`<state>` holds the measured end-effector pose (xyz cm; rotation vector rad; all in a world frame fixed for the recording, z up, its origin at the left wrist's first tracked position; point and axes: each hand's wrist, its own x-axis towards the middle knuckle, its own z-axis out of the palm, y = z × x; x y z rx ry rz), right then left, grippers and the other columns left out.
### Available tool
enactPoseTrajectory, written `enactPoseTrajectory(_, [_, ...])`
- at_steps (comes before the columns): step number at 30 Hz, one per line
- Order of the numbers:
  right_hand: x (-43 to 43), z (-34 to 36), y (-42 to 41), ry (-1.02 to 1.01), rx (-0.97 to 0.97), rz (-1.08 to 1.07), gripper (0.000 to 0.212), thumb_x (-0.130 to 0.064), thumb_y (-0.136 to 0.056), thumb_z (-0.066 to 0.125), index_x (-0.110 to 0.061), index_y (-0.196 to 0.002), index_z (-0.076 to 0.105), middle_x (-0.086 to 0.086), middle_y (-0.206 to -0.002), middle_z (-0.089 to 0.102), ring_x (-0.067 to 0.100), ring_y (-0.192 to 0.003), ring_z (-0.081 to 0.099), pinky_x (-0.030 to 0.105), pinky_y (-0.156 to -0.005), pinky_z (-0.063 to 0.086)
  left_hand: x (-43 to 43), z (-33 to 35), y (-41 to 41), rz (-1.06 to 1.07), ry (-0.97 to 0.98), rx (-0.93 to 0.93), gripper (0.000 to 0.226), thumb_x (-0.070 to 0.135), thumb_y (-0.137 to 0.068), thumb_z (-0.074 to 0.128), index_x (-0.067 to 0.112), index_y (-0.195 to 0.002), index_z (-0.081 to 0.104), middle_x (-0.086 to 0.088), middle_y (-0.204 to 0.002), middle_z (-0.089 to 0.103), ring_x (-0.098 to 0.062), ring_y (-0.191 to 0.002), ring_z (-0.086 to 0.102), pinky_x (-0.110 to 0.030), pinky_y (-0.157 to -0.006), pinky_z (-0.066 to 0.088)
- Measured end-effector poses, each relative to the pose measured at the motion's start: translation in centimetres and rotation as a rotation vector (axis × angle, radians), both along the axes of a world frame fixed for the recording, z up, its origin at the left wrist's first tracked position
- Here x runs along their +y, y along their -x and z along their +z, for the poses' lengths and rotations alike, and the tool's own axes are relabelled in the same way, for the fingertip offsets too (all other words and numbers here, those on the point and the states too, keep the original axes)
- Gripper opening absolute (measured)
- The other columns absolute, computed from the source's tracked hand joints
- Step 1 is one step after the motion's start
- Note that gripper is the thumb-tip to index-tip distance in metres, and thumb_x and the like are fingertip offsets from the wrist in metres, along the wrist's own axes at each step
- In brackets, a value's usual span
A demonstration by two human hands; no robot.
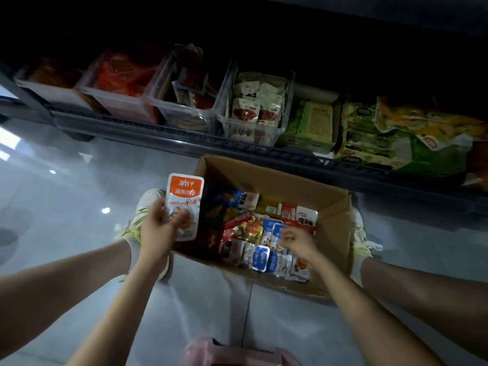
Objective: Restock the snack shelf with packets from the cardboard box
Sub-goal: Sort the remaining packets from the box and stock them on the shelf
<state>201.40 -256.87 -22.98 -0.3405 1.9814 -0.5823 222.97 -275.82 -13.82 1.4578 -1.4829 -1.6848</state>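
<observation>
1. We see the left hand (158, 228) raised just left of the cardboard box (303, 186). Its fingers (182, 216) are curled round the lower half of an orange-and-white snack packet (184, 196), gripping it upright with the printed face towards us.
2. The held packet is above the box's near-left corner, clear of the packets inside and well short of the shelf.
3. The right hand (298, 243) reaches down into the right half of the box. Its fingers (284, 233) bend onto the top edge of a blue-and-white packet (276, 229). We cannot tell whether they have closed on it or only touch it.
4. The box sits open on the grey floor (66, 194), between two pale shoes (142, 207). It holds a loose mix of packets in red, gold, blue and white, and another blue-and-white one (260, 258) lies at its near edge.
5. Beyond the box runs the snack shelf (184, 140), low and dim. Along it stands a row of clear plastic bins.
6. The bin (280, 128) straight beyond the box holds white packets with red fillings. The bins to its left hold reddish packets, too dark for us to make out.
7. To the right of the bins, green and yellow bags (369, 133) lie directly on the shelf.
8. At the bottom edge, between the forearms, we see something pink (232, 352) that we cannot identify.
</observation>
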Motion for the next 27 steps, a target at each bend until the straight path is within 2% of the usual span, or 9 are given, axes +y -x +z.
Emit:
enactPoseTrajectory(1, [0.1,-1.0,-0.5,-0.059,-0.023,0.032,0.032,-0.017,-0.088,0.066,-0.011,-0.118,0.057,0.006,-0.115,0.061,0.019,-0.102,0.059,0.030,-0.084,0.049,-0.2,0.0,-0.3,-0.002,-0.005,0.004,0.019,0.003,-0.089,0.063,0.007,-0.107,0.058,-0.006,-0.098,0.070,-0.019,-0.085,0.068,-0.024,-0.062,0.057])
enactPoseTrajectory(3, [-0.4,-3.1,-1.8,-0.156,-0.020,0.116,0.014,-0.023,-0.087,0.067,-0.019,-0.089,0.055,0.000,-0.087,0.057,0.012,-0.076,0.055,0.026,-0.069,0.043,-0.7,-0.6,-0.7,-0.034,0.002,-0.035,0.019,0.004,-0.088,0.063,0.005,-0.107,0.059,-0.005,-0.097,0.070,-0.020,-0.086,0.069,-0.023,-0.061,0.058])
enactPoseTrajectory(4, [-0.8,-3.9,-2.4,-0.195,-0.013,0.138,0.017,-0.025,-0.087,0.067,-0.019,-0.082,0.052,-0.001,-0.080,0.054,0.011,-0.069,0.052,0.025,-0.066,0.041,-0.7,-0.8,-0.8,-0.048,0.011,-0.053,0.020,0.005,-0.088,0.064,0.004,-0.107,0.060,-0.006,-0.097,0.070,-0.020,-0.086,0.070,-0.023,-0.061,0.058])
enactPoseTrajectory(8, [-2.1,-5.6,-4.3,-0.268,0.042,0.116,0.017,-0.025,-0.088,0.065,-0.012,-0.095,0.058,0.005,-0.091,0.061,0.014,-0.075,0.055,0.025,-0.062,0.040,-0.6,-1.5,-0.6,-0.039,0.018,-0.066,0.023,0.005,-0.088,0.063,0.002,-0.110,0.059,-0.003,-0.099,0.070,-0.010,-0.082,0.071,-0.018,-0.059,0.054])
enactPoseTrajectory(12, [-1.9,-5.7,-3.9,-0.214,0.203,0.045,0.016,-0.021,-0.090,0.063,-0.015,-0.076,0.059,-0.001,-0.073,0.057,0.013,-0.068,0.053,0.022,-0.057,0.037,-0.6,-1.7,-0.1,-0.015,0.022,-0.052,0.022,0.004,-0.089,0.062,0.003,-0.110,0.059,0.000,-0.098,0.069,-0.006,-0.082,0.070,-0.015,-0.057,0.052])
enactPoseTrajectory(15, [-0.8,-5.1,-1.4,-0.167,0.424,0.063,0.007,-0.020,-0.090,0.064,-0.015,-0.085,0.065,-0.002,-0.086,0.061,0.012,-0.077,0.053,0.020,-0.055,0.031,-0.6,-2.0,0.6,-0.011,-0.019,-0.036,0.024,0.006,-0.088,0.064,0.007,-0.112,0.060,-0.001,-0.100,0.070,-0.008,-0.083,0.071,-0.018,-0.060,0.054])
enactPoseTrajectory(19, [-0.4,-5.3,1.9,-0.109,0.581,0.210,0.012,-0.018,-0.088,0.065,-0.009,-0.095,0.069,0.001,-0.116,0.059,0.021,-0.106,0.055,0.026,-0.074,0.039,-0.5,-2.6,1.4,-0.042,-0.033,-0.069,0.026,0.012,-0.087,0.067,0.012,-0.112,0.060,-0.004,-0.107,0.071,-0.021,-0.095,0.069,-0.036,-0.076,0.057])
enactPoseTrajectory(23, [-1.2,-6.6,2.8,-0.204,0.462,0.283,0.019,-0.027,-0.090,0.062,-0.014,-0.103,0.065,0.005,-0.100,0.066,0.018,-0.083,0.059,0.025,-0.063,0.040,-0.1,-2.7,2.1,-0.050,-0.024,-0.100,0.026,0.011,-0.086,0.067,0.011,-0.111,0.059,-0.004,-0.106,0.070,-0.021,-0.094,0.069,-0.036,-0.076,0.057])
enactPoseTrajectory(27, [-1.0,-6.9,2.9,-0.180,0.439,0.210,0.014,-0.016,-0.092,0.059,-0.012,-0.105,0.063,0.009,-0.097,0.067,0.025,-0.088,0.062,0.025,-0.066,0.039,0.1,-2.7,2.6,-0.065,-0.020,-0.120,0.024,0.014,-0.086,0.068,0.013,-0.109,0.060,0.000,-0.103,0.070,-0.018,-0.091,0.069,-0.036,-0.075,0.057])
